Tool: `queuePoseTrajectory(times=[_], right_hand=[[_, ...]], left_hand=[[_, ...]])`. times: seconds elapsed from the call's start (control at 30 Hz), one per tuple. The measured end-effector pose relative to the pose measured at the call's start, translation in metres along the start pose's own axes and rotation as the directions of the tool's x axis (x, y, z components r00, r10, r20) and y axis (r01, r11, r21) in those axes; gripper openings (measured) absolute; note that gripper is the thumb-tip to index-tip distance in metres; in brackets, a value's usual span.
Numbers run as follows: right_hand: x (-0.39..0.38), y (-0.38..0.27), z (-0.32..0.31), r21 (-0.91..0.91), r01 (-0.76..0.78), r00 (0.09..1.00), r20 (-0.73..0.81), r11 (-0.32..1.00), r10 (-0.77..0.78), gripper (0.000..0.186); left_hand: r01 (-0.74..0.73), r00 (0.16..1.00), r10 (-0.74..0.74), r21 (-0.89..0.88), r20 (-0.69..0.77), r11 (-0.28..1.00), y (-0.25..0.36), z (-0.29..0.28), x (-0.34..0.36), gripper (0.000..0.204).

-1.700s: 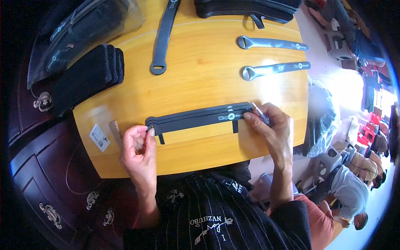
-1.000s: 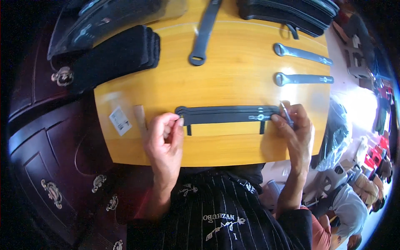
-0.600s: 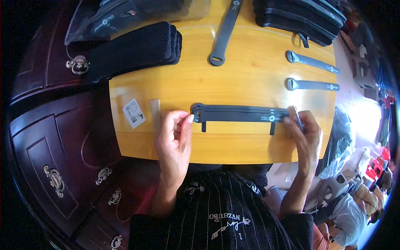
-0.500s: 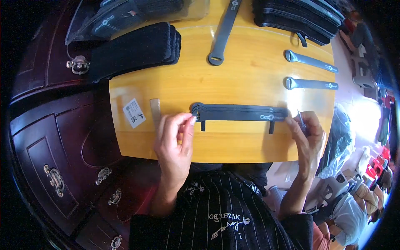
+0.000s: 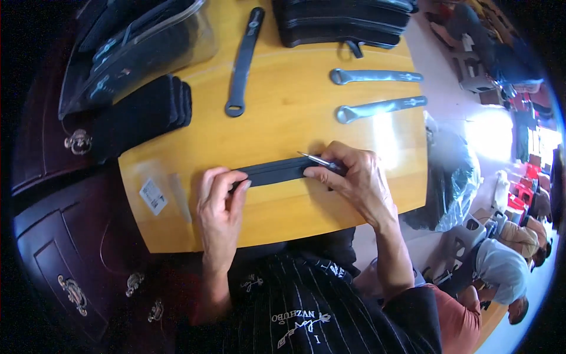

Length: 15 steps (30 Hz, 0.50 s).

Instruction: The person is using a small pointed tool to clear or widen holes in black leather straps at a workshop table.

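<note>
A bundle of flat black straps (image 5: 271, 172) lies across the near part of the yellow wooden table (image 5: 283, 221). My left hand (image 5: 221, 209) is closed in a pinch on the bundle's left end, covering it. My right hand (image 5: 356, 183) grips the bundle's right part with the thumb on top, and also holds a slim pointed metal tool (image 5: 312, 158), its tip pointing left above the straps. Beyond them lie two separate straps with slotted round ends (image 5: 377, 76) at the right and a single strap (image 5: 243, 68) at the back. A white label (image 5: 152, 194) lies at the left.
Dark fabric stacks (image 5: 141, 109), a clear plastic box (image 5: 200, 41) and piled black straps (image 5: 342, 29) occupy the back. Dark drawers (image 5: 65, 248) stand left. A plastic-wrapped bundle (image 5: 448, 177), plastic stools (image 5: 463, 236) and seated co-workers (image 5: 498, 265) are at the right.
My right hand has slid left along the bundle, closer to my left hand, bringing the pointed tool over the straps' middle. The camera view has shifted too.
</note>
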State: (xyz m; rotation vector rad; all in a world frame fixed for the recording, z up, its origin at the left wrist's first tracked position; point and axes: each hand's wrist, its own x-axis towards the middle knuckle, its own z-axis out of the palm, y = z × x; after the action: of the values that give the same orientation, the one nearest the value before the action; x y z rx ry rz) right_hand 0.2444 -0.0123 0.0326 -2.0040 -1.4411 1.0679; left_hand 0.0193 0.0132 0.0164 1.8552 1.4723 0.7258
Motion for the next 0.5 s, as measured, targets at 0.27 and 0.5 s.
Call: queuePoseTrajectory(times=[0.27,0.5], right_hand=[[0.022,0.019,-0.051,-0.323,0.083,0.872,-0.434,0.943,-0.226,0.02],[0.011,0.04,-0.049,-0.319,0.12,0.836,-0.479,0.94,-0.269,0.018]], left_hand=[[-0.095,0.995,0.099,0.131,-0.024,0.987,0.0,0.005,-0.007,0.012],[-0.107,0.99,0.12,0.165,-0.07,0.98,0.01,0.003,-0.016,0.013]])
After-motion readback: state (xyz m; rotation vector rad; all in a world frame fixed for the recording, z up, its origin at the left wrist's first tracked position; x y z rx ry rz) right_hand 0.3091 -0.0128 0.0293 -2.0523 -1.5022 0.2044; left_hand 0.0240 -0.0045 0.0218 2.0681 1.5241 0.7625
